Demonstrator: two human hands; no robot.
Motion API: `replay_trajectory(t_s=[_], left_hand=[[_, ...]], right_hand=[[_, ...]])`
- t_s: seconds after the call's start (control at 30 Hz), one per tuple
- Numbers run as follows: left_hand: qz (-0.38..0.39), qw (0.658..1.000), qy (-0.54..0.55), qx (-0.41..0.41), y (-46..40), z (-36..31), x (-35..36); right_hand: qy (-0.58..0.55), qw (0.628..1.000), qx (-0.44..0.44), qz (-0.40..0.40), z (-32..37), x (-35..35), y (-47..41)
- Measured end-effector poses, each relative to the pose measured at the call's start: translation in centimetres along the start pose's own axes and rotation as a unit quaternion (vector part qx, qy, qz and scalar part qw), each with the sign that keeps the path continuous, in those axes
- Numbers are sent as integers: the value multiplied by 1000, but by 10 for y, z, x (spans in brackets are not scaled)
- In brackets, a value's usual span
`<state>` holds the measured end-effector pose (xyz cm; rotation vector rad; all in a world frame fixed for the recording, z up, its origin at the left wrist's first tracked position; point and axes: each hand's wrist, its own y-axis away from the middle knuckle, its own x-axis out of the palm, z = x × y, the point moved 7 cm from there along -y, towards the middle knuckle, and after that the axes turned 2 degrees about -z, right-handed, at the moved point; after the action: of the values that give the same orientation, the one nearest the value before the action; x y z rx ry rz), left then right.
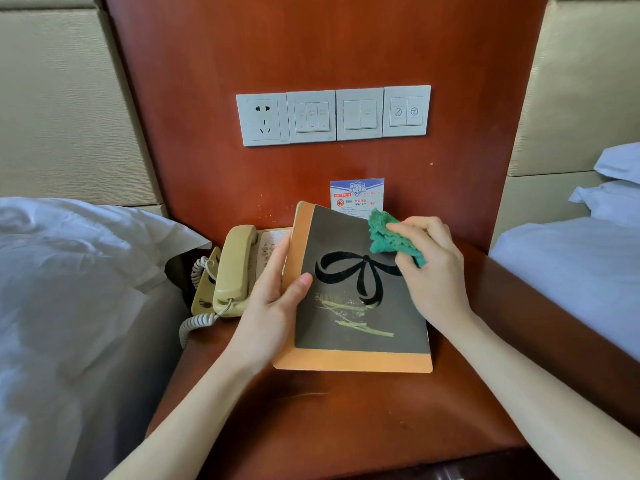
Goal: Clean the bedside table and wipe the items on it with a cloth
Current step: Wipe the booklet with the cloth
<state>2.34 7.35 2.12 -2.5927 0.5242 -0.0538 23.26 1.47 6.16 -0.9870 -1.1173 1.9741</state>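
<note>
Wiping in progress, head view: left hand (273,292) grips the folder (356,299) by its left edge, tilting it up off the bedside table (329,410) as support. Right hand (429,265) clutches the green cloth (384,233), pressing it against the cover's upper right.

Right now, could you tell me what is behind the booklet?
A notice card stands against the wood panel, lower part hidden. The booklet also covers part of the telephone.

Wooden bedside table (346,410): phone (235,268), card (356,197).
</note>
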Motion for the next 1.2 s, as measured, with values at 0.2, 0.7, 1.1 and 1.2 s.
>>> replay_trajectory(t_s=[0.2, 0.7, 1.1, 1.2], left_hand=[[1, 999, -16, 30, 2, 0, 12], [-246, 969, -3, 36, -4, -8, -46], [-197, 979, -28, 42, -2, -8, -35], [-171, 984, -24, 46, -1, -7, -22]], right_hand=[[-50, 992, -97, 62, 44, 22, 8], [-156, 923, -153, 317, 68, 55, 42], [-19, 996, 66, 65, -3, 22, 6], [-31, 994, 98, 33, -3, 17, 7]])
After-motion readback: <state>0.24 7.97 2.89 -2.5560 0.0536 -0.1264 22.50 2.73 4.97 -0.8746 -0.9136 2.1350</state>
